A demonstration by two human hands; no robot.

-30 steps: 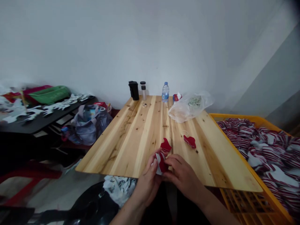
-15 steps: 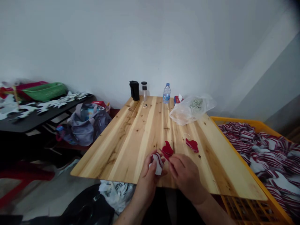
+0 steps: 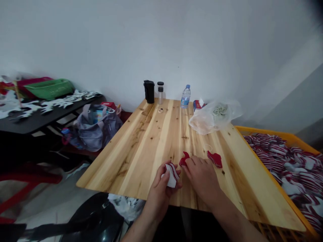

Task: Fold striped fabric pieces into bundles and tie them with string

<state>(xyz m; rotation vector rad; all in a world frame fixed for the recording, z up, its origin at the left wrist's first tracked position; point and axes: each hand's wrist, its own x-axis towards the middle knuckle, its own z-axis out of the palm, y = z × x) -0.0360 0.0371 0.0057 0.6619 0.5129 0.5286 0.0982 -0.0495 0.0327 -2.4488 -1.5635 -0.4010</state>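
My left hand (image 3: 161,181) is closed around a small white fabric piece with dark red stripes (image 3: 172,175), thumb on top, just above the table's front edge. To its right, my right hand (image 3: 202,176) reaches over the table with its fingers curled together. Its fingertips are at a red fabric piece (image 3: 185,158), whose right part they cover. Beyond that hand, red cut pieces (image 3: 215,159) lie in a small stack, with a thin pale loop (image 3: 208,148) beside them.
On the wooden table (image 3: 141,151) stand a black tumbler (image 3: 149,92), a clear bottle (image 3: 160,95) and a water bottle (image 3: 185,97). A plastic bag with pale loops (image 3: 204,119) lies at back right. Striped pieces fill a yellow crate (image 3: 277,134) at right. A grey bag (image 3: 93,132) sits left.
My right hand has moved forward, away from my left hand, and now covers part of the red piece on the table. My left hand keeps the striped piece. The view has shifted slightly.
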